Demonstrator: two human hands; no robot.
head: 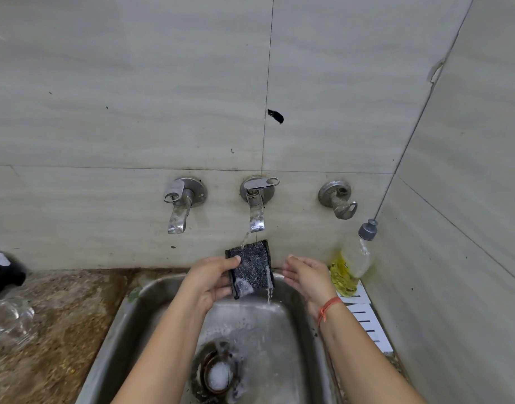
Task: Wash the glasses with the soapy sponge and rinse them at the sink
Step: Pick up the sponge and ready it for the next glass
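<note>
Over the sink [125,319], the left grip [212,279] is pinching the sponge [251,268] by its left edge, its long axis standing upright, top pointing at the running tap [256,212] beyond. The right grip [307,279] is hovering just right of it, loosely spread, apart from it.

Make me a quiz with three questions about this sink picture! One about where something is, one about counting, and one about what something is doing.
1. Where is the yellow bottle?
A) right of the sink
B) inside the sink
C) on the left counter

2. How many taps are there?
A) one
B) three
C) five

3. What is the left hand doing?
A) holding the sponge
B) turning a tap
C) resting empty

Answers:
1 A: it stands past the sink's right rim.
2 B: three sit in a row.
3 A: its fingers grip the sponge under the middle tap's running water.
</note>
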